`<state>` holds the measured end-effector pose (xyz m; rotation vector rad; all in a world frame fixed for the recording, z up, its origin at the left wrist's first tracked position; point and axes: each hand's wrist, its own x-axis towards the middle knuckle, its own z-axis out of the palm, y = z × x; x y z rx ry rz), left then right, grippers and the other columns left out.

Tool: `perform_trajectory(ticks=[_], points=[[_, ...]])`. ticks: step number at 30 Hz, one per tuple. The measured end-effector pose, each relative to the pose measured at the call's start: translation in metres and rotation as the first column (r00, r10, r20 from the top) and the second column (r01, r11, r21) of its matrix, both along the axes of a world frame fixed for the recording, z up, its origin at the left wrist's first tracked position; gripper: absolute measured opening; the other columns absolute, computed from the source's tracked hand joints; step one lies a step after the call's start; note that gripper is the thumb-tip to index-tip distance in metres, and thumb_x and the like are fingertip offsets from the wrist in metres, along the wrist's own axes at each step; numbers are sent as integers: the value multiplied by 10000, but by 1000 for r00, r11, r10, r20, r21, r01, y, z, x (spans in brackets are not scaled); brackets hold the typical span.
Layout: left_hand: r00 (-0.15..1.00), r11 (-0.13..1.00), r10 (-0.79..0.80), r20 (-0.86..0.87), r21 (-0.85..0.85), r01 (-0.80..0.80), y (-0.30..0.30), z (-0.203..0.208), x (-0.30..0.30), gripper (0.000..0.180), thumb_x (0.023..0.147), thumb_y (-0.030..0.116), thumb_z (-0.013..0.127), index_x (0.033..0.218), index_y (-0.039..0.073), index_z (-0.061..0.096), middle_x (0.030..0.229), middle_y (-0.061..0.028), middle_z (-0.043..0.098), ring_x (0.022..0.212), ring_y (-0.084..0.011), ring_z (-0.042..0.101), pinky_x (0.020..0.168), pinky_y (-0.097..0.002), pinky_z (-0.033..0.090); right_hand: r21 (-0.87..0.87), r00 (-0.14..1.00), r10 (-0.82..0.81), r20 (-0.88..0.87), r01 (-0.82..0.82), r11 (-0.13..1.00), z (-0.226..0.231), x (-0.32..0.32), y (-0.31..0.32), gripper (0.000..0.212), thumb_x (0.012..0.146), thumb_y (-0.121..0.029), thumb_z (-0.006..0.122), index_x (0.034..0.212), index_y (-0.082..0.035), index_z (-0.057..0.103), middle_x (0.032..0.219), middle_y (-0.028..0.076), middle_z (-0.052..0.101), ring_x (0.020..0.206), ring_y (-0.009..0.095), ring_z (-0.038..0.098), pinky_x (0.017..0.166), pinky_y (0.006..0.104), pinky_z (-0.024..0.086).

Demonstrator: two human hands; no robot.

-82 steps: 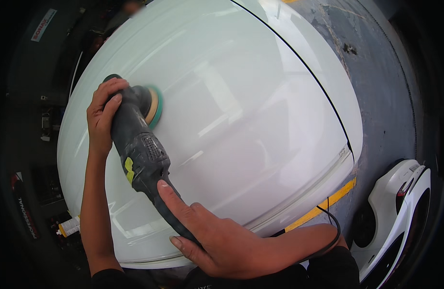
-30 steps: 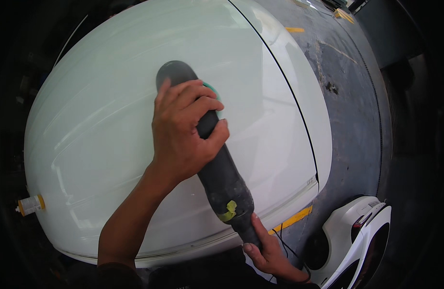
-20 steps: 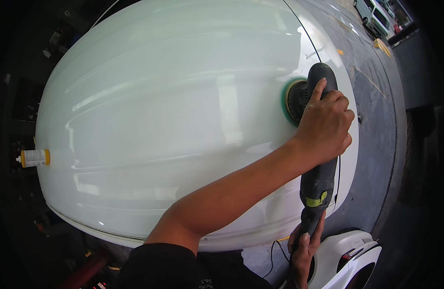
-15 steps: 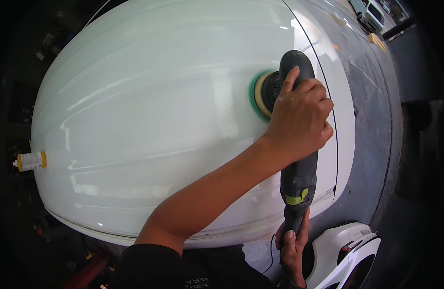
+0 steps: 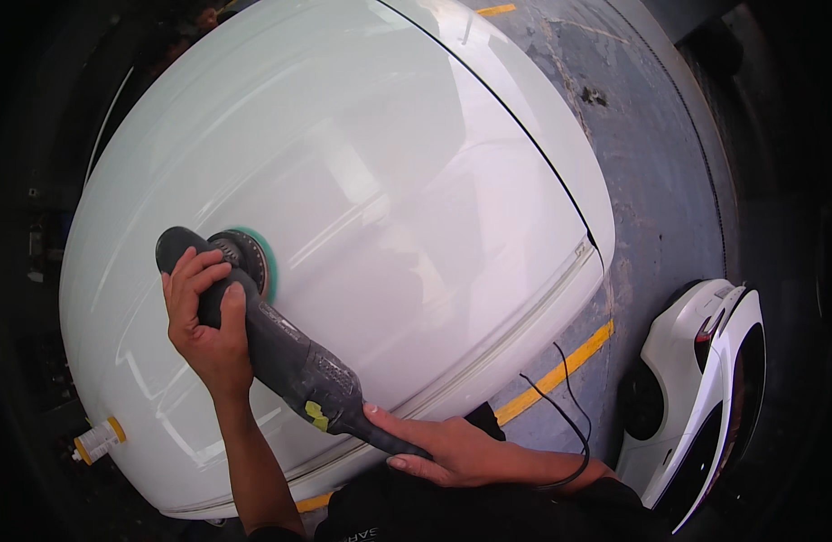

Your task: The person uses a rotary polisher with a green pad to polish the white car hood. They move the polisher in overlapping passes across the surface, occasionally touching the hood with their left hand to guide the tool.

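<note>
A dark grey car polisher (image 5: pixel 298 357) lies slantwise over a glossy white car roof (image 5: pixel 371 244), its head toward the far left. My left hand (image 5: pixel 208 316) grips the head, fingers wrapped over the top and thumb beside it. Around the rear handle, near the roof's close edge, my right hand (image 5: pixel 461 452) is closed. The round green-edged pad (image 5: pixel 269 262) is tipped partly on its side at the roof surface; whether its full face touches cannot be seen. Yellow-green tape (image 5: pixel 316 415) is stuck on the polisher's body.
A white bottle with yellow ends (image 5: pixel 100 441) lies at the roof's left edge. The black power cord (image 5: pixel 574 434) loops down at the right. Another white car (image 5: pixel 696 388) stands at the lower right on a grey floor (image 5: pixel 650 217) with yellow lines (image 5: pixel 560 370).
The polisher has swept from the roof's right side to its left, turning so that its head points left. Both hands have moved with it, and my view has turned.
</note>
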<state>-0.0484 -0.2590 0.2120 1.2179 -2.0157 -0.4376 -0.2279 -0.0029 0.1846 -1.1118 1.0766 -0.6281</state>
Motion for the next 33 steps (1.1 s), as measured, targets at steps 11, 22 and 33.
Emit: perform_trajectory(ticks=[11, 22, 33], points=[[929, 928, -370, 13, -25, 371, 49, -12, -150, 188, 891, 89, 642, 1021, 60, 776, 1160, -70, 762, 1326, -354, 624, 1283, -617, 193, 22, 873, -481, 83, 481, 877, 15, -68, 97, 715, 1100, -280, 597, 1716, -165, 252, 1378, 233, 662, 1145, 393, 705, 1031, 405, 528], [644, 642, -765, -22, -101, 760, 97, -62, -356, 142, 888, 164, 656, 910, 70, 760, 1033, -85, 765, 1201, -314, 680, 1226, -579, 339, 113, 380, -919, -103, 923, 369, -4, -71, 127, 762, 1125, -262, 545, 1733, -93, 119, 790, 30, 560, 649, 115, 520, 647, 304, 503], [768, 765, -641, 4, -71, 640, 136, -39, -223, 122, 873, 105, 670, 931, 81, 775, 1083, -60, 761, 1235, -315, 671, 1237, -567, 325, 120, 669, -736, -106, 743, 659, -7, -11, 184, 801, 1134, -401, 509, 1723, -59, 89, 751, 92, 607, 654, 174, 618, 683, 336, 516]])
